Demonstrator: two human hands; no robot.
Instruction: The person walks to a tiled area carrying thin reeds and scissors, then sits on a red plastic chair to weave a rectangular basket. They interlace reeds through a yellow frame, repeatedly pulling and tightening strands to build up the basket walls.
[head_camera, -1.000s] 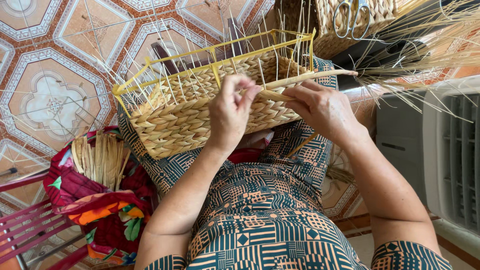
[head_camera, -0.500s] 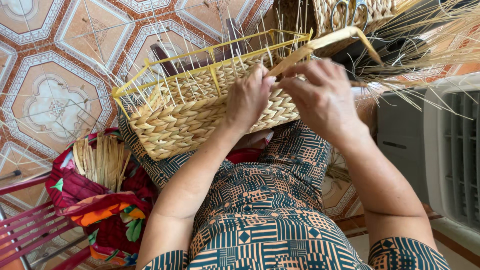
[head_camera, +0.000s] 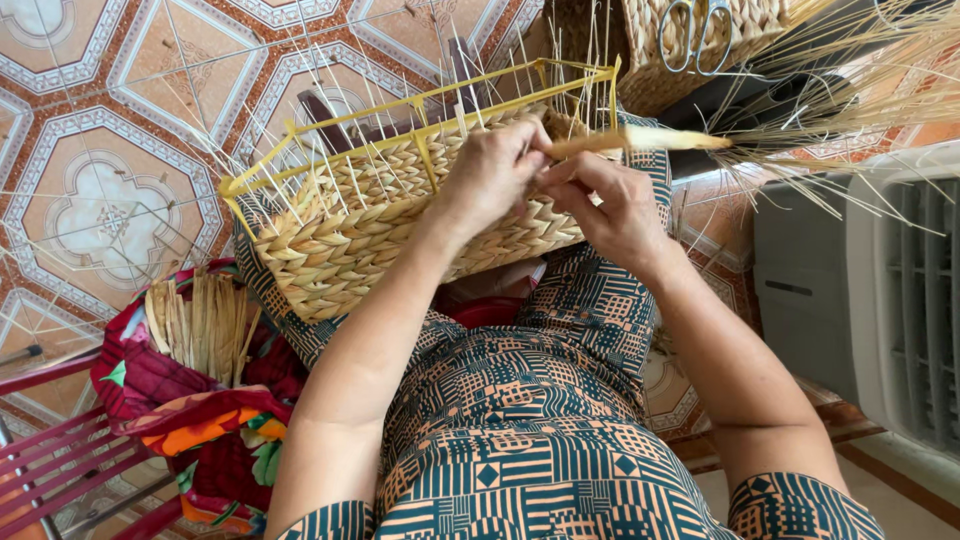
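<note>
Weaving on our lap here: half-woven basket (head_camera: 400, 215) rests on our knees, left hand (head_camera: 490, 180) and right hand (head_camera: 610, 205) both pinching the straw strand (head_camera: 640, 140) at its far rim; next tuck probably needs tension.

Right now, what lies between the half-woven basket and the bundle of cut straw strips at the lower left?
In the head view, only patterned dress fabric shows between the basket and the straw bundle; they sit close together.

Basket (head_camera: 400, 215): matt braided straw, rough, on a glossy yellow wire frame (head_camera: 420, 125). Strand (head_camera: 640, 140) at 1 o'clock: dry, fibrous straw. Floor tiles (head_camera: 110, 120): glazed ceramic. Dress (head_camera: 520, 440): printed cloth.
</note>
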